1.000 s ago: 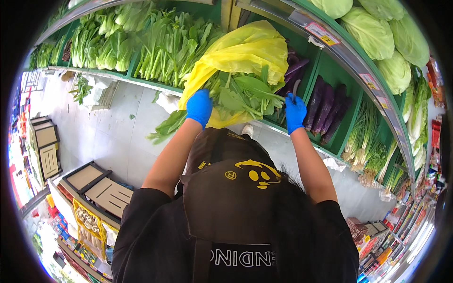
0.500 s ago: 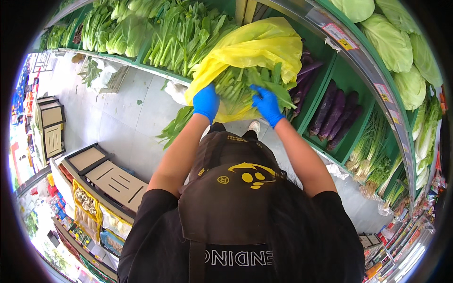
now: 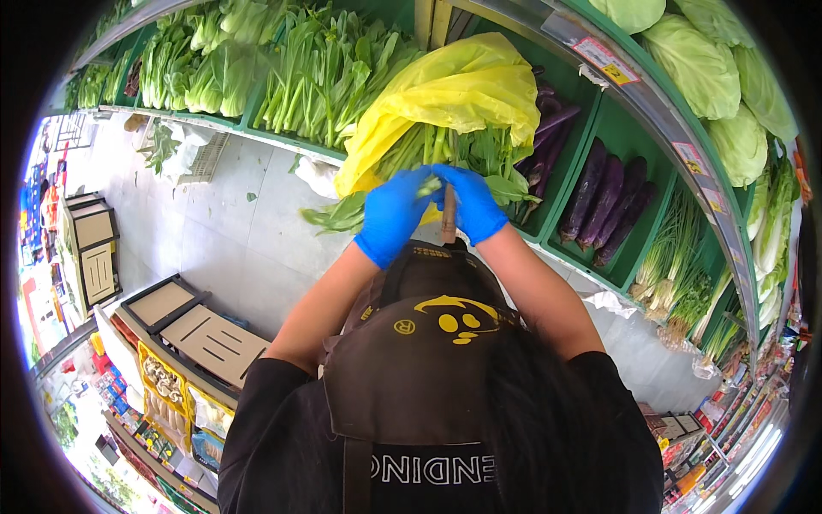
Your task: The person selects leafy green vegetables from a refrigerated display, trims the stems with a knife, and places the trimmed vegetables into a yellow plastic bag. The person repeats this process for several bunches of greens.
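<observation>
Blue-gloved and curled closed, the left hand (image 3: 392, 216) grips long leafy green stalks (image 3: 341, 213), their leaves trailing out to its left. The blue-gloved right hand (image 3: 471, 202), close against it, has its fingers bent around a brown, wooden-looking handle (image 3: 448, 218); what that handle ends in is hidden. Just beyond both hands, a crumpled translucent yellow plastic bag (image 3: 462, 81) gapes, with more green stalks (image 3: 484, 150) inside, at a green display shelf (image 3: 629, 128). If the handle carries a blade, a slip could nick the crowded fingertips. The slack bag might sag, spilling stalks onto the grey tiled floor (image 3: 257, 223), if its rim is unsupported.
</observation>
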`<act>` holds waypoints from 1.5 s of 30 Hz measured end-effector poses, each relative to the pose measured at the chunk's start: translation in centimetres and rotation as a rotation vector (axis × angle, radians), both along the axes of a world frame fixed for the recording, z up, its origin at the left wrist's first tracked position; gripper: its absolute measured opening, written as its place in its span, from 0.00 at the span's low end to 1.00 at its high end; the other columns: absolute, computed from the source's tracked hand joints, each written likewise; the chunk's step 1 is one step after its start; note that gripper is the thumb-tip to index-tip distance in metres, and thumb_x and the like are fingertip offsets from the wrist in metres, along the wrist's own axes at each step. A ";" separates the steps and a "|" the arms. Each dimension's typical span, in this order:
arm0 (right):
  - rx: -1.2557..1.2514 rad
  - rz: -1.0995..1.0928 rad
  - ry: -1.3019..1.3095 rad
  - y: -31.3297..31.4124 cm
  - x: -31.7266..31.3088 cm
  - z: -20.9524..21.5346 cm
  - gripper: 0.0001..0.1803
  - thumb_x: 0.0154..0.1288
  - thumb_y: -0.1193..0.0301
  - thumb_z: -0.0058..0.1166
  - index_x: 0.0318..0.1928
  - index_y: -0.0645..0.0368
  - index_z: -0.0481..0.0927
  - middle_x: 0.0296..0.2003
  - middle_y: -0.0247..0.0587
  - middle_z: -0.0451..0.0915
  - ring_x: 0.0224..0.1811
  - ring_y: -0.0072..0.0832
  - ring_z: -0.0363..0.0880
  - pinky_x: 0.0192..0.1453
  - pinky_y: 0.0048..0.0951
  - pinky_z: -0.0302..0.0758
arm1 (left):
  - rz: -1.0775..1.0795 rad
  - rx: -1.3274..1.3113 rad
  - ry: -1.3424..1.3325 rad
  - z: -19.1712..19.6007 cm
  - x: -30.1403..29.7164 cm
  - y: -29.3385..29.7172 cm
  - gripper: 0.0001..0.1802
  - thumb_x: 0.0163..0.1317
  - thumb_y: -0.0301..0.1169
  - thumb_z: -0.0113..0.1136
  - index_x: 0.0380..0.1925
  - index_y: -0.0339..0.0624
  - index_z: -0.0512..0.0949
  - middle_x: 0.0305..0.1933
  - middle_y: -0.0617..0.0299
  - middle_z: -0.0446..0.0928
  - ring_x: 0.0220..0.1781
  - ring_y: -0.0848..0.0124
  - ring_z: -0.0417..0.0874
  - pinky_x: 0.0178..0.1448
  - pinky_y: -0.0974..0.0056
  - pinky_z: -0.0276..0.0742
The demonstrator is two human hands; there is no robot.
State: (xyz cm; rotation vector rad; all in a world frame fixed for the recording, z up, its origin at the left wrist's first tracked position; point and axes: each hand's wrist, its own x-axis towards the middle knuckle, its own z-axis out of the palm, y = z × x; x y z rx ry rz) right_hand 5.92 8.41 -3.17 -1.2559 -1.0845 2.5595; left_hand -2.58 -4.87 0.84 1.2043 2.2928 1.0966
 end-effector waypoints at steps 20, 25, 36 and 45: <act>-0.383 0.032 0.015 7.6 18.7 12.9 0.27 0.59 0.68 0.43 0.54 0.78 0.68 0.17 0.32 0.63 0.12 0.20 0.56 0.16 0.23 0.57 | 0.197 0.081 -0.639 -5.5 -11.1 2.4 0.31 0.57 0.32 0.63 0.62 0.44 0.67 0.32 0.55 0.80 0.23 0.69 0.82 0.29 0.66 0.80; -0.280 0.188 0.134 7.7 23.5 13.2 0.29 0.56 0.68 0.48 0.51 0.85 0.67 0.16 0.38 0.66 0.10 0.23 0.59 0.14 0.24 0.57 | 0.207 -0.017 -0.652 -5.1 -12.1 3.3 0.29 0.54 0.34 0.64 0.57 0.37 0.70 0.33 0.56 0.79 0.22 0.70 0.82 0.25 0.67 0.79; -0.771 0.193 0.729 3.4 19.4 8.9 0.11 0.51 0.66 0.49 0.24 0.62 0.70 0.07 0.26 0.57 0.03 0.18 0.53 0.06 0.21 0.52 | 0.091 -0.113 -0.598 -3.3 -12.1 3.8 0.22 0.57 0.32 0.64 0.49 0.32 0.74 0.29 0.57 0.80 0.20 0.70 0.82 0.24 0.68 0.78; -0.762 0.293 0.790 4.9 14.0 9.4 0.13 0.53 0.62 0.47 0.27 0.60 0.66 0.09 0.28 0.60 0.05 0.19 0.53 0.08 0.21 0.53 | 0.184 0.070 -0.460 -1.2 -11.9 -0.7 0.16 0.60 0.31 0.61 0.48 0.37 0.77 0.30 0.56 0.81 0.27 0.73 0.82 0.29 0.68 0.78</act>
